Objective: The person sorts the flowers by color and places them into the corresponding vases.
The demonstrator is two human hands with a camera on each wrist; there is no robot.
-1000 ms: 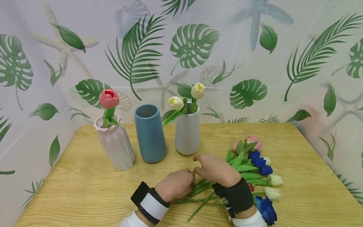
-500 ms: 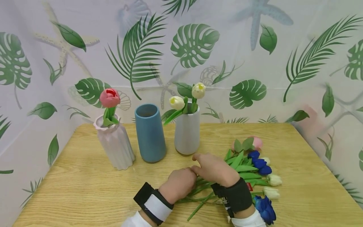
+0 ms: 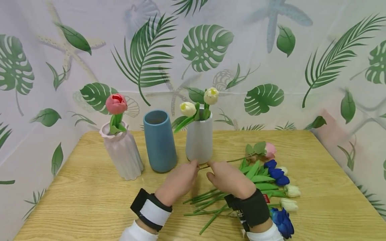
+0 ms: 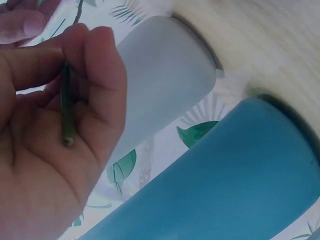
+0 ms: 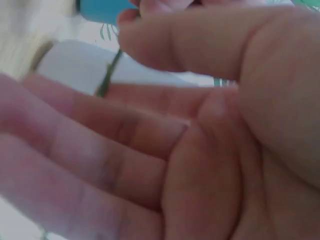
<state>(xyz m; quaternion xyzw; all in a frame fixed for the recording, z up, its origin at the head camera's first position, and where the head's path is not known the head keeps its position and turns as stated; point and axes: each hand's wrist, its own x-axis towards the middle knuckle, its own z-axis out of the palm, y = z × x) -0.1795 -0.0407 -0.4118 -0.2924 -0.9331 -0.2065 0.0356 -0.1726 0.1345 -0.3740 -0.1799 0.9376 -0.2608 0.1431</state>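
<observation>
My left hand pinches the stem end of a pink rose, close to the foot of the white vase. In the left wrist view the green stem runs between thumb and fingers, its cut end over the palm. My right hand is beside it, fingers mostly straight and thumb apart. The stem passes by its fingers in the right wrist view; whether they touch is unclear. Below both hands lie several loose green stems, partly hidden by the right hand and wrist.
A blue vase stands left of the white one, which holds two white tulips. Farther left, a pale pink vase holds a pink tulip. Blue tulips, white tulips and a blue rose lie at right.
My left hand has moved away from the loose stems toward the white vase, drawing the pink rose's stem along. The rose's head has shifted slightly left. My right hand stays nearly in place.
</observation>
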